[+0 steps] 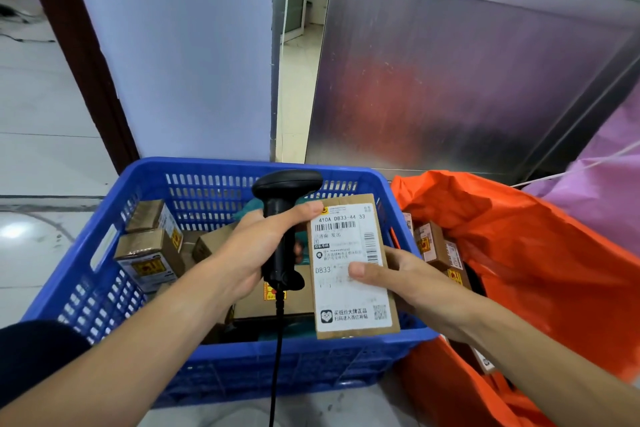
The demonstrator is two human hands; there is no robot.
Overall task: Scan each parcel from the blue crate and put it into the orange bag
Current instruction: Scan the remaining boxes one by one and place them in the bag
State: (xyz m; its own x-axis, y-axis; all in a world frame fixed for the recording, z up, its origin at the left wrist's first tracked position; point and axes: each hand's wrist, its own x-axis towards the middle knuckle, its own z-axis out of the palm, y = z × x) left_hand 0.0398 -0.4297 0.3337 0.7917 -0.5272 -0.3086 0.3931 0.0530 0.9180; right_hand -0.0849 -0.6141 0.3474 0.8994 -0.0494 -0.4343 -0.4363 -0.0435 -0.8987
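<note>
Blue plastic takes up the middle of the scene: the slotted blue crate sits on the pale tiled floor, and the orange bag slumps open just beside its right wall. Over the crate, the person's left hand grips a black handheld scanner by the handle, fingers curled tight round it and the thumb stretched across towards the held parcel's top corner. The scanner's black cable hangs down past the crate's front wall. The right hand holds a flat brown cardboard parcel above the crate's right side, its white label facing up; the thumb presses on the label and the other fingers are tucked behind the box. Scanner and parcel are right next to each other. More brown boxes lie in the crate, most along its left wall, and a few boxes already rest inside the bag. A dull metal panel stands behind, with pale purple plastic at the far right.
</note>
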